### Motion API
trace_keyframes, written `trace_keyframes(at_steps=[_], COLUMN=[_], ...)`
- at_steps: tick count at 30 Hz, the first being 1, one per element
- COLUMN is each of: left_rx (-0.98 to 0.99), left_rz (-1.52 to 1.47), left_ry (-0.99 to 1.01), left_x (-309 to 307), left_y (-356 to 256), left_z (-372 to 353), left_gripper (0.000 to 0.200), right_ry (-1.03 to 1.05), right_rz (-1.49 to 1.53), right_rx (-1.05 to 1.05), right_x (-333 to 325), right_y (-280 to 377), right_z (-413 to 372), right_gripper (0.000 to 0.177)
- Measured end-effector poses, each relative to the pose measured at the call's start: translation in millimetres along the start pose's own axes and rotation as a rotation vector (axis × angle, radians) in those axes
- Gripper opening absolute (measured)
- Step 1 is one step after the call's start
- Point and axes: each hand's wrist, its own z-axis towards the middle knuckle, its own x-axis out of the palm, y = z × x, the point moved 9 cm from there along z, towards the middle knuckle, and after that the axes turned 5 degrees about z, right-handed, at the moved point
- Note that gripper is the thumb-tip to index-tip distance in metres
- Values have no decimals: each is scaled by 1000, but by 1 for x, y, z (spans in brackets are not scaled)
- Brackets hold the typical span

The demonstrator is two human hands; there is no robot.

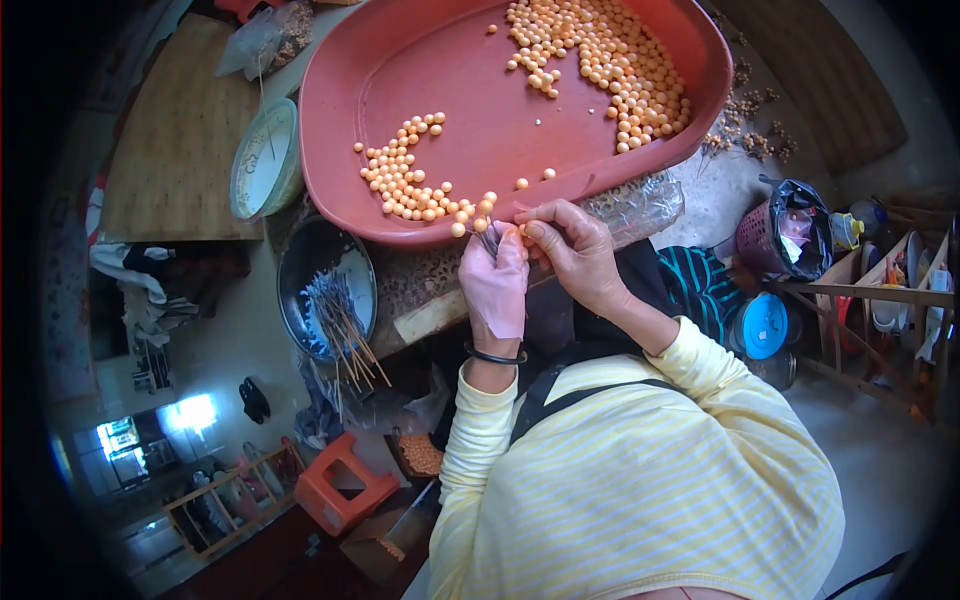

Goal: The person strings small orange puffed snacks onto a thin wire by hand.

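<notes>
My left hand [494, 281], in a pink partial glove, is closed around a small bunch of thin dark stems with orange balls [479, 214] on their upper ends. Pressed close to it, my right hand [577, 252] is bare and pinches with thumb and forefinger at what looks like an orange ball [525, 230], partly hidden by the fingers. Both hands are at the near rim of a large red-brown tub [440, 100]. Loose orange balls [395, 175] lie in the tub's left part, and a bigger heap [640, 85] fills its upper right.
Left of the tub are a dark bowl [290, 270] with a bundle of grey-tipped sticks [335, 310] and a pale green basin [285, 180]. A red stool [345, 490] stands lower left. At right are a lined pink basket [757, 240] and a blue-lidded container [765, 325].
</notes>
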Motion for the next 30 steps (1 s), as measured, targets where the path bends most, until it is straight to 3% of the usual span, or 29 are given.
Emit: trace_keyframes(at_steps=[8, 13, 17, 20, 22, 23, 27, 30], left_rx=[-94, -117, -86, -13, -61, -79, -61, 56], left_rz=[-84, -227, -451, -525, -648, -657, -541, -343], left_ry=[39, 113, 201, 248, 307, 350, 343, 418], left_x=[-2, -11, -23, -43, -45, -35, -21, -12], left_y=[4, 10, 5, -6, -9, -10, -14, -17], left_z=[3, 14, 19, 27, 31, 30, 35, 34], left_gripper=[8, 10, 13, 18, 19, 19, 26, 38], right_ry=[-5, 2, 59, 313, 409, 369, 534, 421], right_rz=[-14, 208, -36, -223, -226, -251, -120, -110], right_rx=[-11, 100, 52, 70, -113, -117, 172, 117], right_x=[0, 4, 9, 34, 50, 46, 54, 38], right_y=[1, -2, 3, -5, 5, 4, -31, -31], right_z=[1, 7, 2, -6, -12, -12, -12, -3], right_gripper=[8, 14, 11, 9, 8, 8, 8, 8])
